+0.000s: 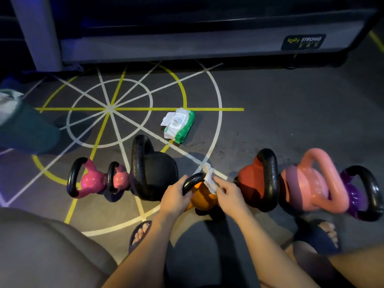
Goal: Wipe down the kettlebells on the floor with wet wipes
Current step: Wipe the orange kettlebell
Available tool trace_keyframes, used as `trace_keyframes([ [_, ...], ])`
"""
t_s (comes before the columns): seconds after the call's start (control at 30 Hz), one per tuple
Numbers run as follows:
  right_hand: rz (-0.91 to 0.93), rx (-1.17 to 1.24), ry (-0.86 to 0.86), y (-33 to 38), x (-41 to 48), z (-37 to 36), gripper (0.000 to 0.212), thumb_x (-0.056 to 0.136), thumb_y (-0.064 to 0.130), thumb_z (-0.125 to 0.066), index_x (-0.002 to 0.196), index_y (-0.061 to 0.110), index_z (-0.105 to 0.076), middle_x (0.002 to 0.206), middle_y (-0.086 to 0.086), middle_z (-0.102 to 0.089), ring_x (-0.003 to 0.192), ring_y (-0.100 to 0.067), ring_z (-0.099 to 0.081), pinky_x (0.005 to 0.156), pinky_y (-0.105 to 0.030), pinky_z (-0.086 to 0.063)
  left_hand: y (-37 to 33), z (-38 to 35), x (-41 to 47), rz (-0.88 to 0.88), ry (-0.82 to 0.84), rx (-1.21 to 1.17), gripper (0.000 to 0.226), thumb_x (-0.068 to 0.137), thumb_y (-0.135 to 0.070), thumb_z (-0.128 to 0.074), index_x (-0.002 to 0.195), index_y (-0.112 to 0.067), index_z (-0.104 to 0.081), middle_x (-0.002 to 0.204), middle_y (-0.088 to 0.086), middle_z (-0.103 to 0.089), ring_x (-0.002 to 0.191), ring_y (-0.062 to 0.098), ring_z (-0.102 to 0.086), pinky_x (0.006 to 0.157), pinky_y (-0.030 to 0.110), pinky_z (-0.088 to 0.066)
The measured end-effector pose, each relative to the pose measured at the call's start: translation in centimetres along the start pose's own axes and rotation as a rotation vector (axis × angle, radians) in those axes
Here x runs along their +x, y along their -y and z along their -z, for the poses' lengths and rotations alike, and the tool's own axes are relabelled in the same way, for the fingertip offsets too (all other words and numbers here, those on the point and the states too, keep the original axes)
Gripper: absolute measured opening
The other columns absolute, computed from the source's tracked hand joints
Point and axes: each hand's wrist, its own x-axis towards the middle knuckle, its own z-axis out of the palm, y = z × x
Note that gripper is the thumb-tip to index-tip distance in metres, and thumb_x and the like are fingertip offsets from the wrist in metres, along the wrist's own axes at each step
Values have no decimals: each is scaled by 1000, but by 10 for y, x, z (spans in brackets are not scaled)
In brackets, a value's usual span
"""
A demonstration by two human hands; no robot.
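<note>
Head view: seven kettlebells stand in a row running left to right across the floor [270,113], just in front of the person's feet. The orange kettlebell [202,199] sits mid-row, in the gap between the big black kettlebell [158,173] and the red kettlebell [252,183]. Its black handle arches up and away from the person, the loop running roughly left to right. The left hand [176,196] has its fingers curled shut around the handle's left side. The right hand [230,194] pinches a crumpled white wipe [209,178] between thumb and fingertips, pressed against the handle's right end.

Further left stand two small pink kettlebells [91,180], [120,179] with black handles; to the right, a large pink kettlebell [313,183] and a purple kettlebell [357,196]. All handles point up.

The floor is dark grey, marked with yellow and white lines forming circles and spokes. The room is dim. A grey equipment frame [187,44] spans the back, bearing a "BODY STRONG" label.

A green-and-white wipe pack [180,126] lies flat on the floor beyond the row, its lid flipped open; what is inside cannot be made out.
</note>
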Motion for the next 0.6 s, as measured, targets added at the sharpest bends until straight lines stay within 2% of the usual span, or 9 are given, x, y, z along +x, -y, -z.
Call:
trace_keyframes([
  [0.07,57,-145,34,0,4,11,48,97,12,-51,136,40,-57,110,7,-68,83,-2,-58,78,-18,-46,1,1,2,-5,-3,2,30,95,-20,-66,110,-43,-57,89,-14,-68,85,0,-64,75,22,-49],
  [0.17,114,-328,2,2,13,19,44,91,23,-67,132,37,-61,115,5,-72,104,-13,-66,94,-28,-51,-1,-1,7,-32,10,45,28,95,-22,-65,112,-42,-57,87,-11,-69,82,5,-65,76,31,-56],
  [0.23,137,-379,-40,4,19,17,45,85,34,-74,128,36,-64,107,8,-71,98,-13,-66,88,-33,-54,-4,-2,11,-70,12,77,26,94,-25,-64,110,-43,-55,81,-10,-68,77,6,-65,72,36,-58],
  [0.3,191,-414,-75,4,24,11,43,82,35,-77,123,31,-66,102,15,-60,93,-12,-61,82,-33,-52,-7,-4,13,-113,19,114,25,94,-29,-64,111,-44,-53,82,-10,-69,77,8,-66,72,36,-57],
  [0.37,202,-423,-64,3,28,5,38,83,28,-75,120,27,-66,101,16,-50,93,-13,-58,81,-30,-48,-9,-6,15,-154,22,141,25,94,-33,-63,112,-46,-51,85,-12,-69,80,9,-66,75,33,-56],
  [0.47,167,-380,-1,2,34,-5,33,84,13,-65,114,26,-62,101,13,-56,97,-15,-60,81,-25,-44,-8,-8,16,-197,19,176,24,94,-32,-62,112,-45,-52,86,-11,-69,80,11,-66,73,27,-50],
  [0.6,45,-245,-34,1,35,-16,24,91,25,-58,114,30,-63,94,7,-65,89,-13,-62,74,-22,-44,-5,-5,17,-213,35,186,25,92,-29,-63,112,-41,-55,84,-9,-69,80,12,-67,75,28,-52],
])
